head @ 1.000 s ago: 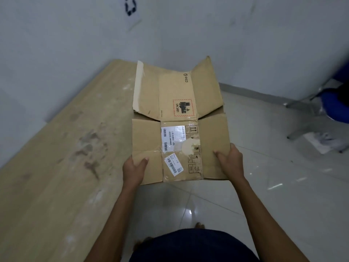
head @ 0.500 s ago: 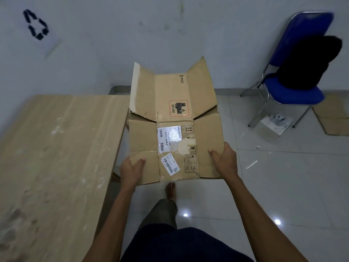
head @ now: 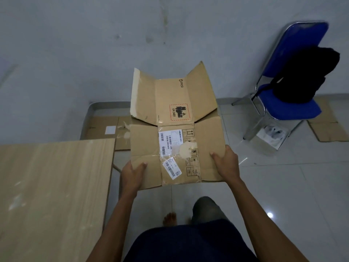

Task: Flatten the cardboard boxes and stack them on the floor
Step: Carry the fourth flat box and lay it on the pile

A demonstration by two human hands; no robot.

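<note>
A flattened brown cardboard box [head: 175,129] with white shipping labels and a red UN 3481 mark is held in the air in front of me, its far flaps spread open. My left hand [head: 131,174] grips its near left corner, thumb on top. My right hand [head: 225,163] grips the near right edge, thumb on top too. On the floor by the wall, beyond the table, lies flattened cardboard [head: 105,129] with a white label, partly hidden behind the held box.
A light wooden table [head: 52,195] fills the left side. A blue folding chair [head: 287,103] with a black bag [head: 306,72] stands at the right, a white packet [head: 272,134] beneath it. More flat cardboard [head: 330,125] lies at the far right. White tiled floor [head: 283,186] spreads ahead.
The view has swung right, away from the table. The box stays in both hands' grip and now hangs over the floor, with the cardboard lying by the wall coming into sight.
</note>
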